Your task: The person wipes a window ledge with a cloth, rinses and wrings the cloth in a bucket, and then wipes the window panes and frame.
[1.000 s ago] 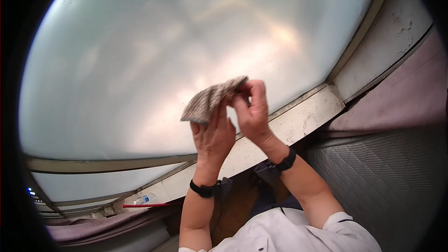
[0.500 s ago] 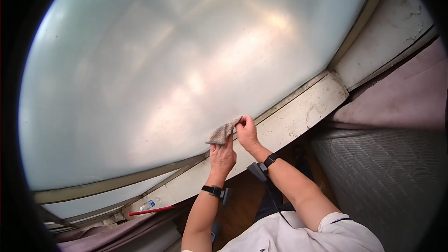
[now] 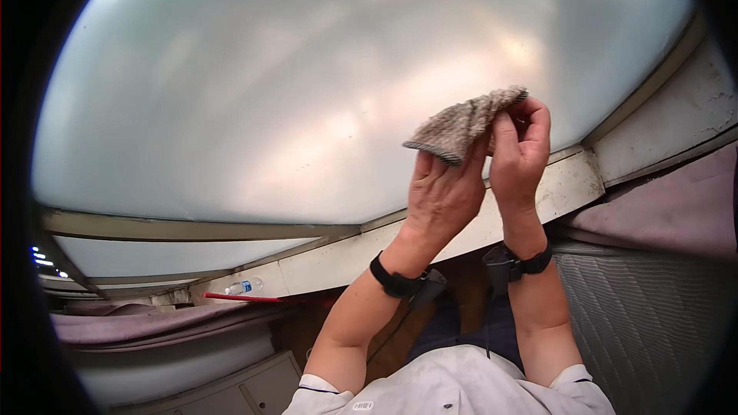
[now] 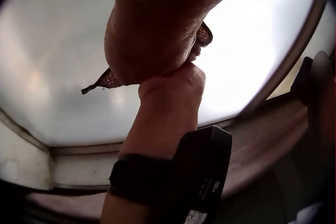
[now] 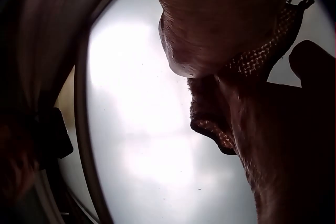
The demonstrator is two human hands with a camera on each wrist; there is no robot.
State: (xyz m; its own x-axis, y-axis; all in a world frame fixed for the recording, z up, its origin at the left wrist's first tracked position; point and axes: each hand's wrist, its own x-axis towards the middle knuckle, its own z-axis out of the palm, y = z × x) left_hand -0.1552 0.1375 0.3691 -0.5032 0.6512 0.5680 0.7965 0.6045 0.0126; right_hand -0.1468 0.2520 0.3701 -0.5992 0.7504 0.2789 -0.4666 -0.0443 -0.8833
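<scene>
A brown-grey textured cloth (image 3: 461, 123) with a dark edge is held up in front of the frosted pane. My right hand (image 3: 521, 155) pinches its upper right part between thumb and curled fingers. Beside it, my left hand (image 3: 446, 196) has its fingers reaching up under the cloth, which hides their tips. In the left wrist view, a dark corner of the cloth (image 4: 109, 79) sticks out beside my left hand (image 4: 152, 29). The right wrist view has my right hand (image 5: 226, 19) above a hanging fold of the cloth (image 5: 212, 129).
The large frosted pane (image 3: 269, 107) fills the upper view. Below it runs a stained pale ledge (image 3: 315, 267), with a plastic bottle (image 3: 240, 287) and a red rod (image 3: 242, 297) at the left. Pink curtains (image 3: 669, 207) and a quilted grey surface (image 3: 646, 315) lie to the right.
Both hands and the cloth, lower near the ledge half a second ago, are now higher and further right in the head view. The view itself has shifted too.
</scene>
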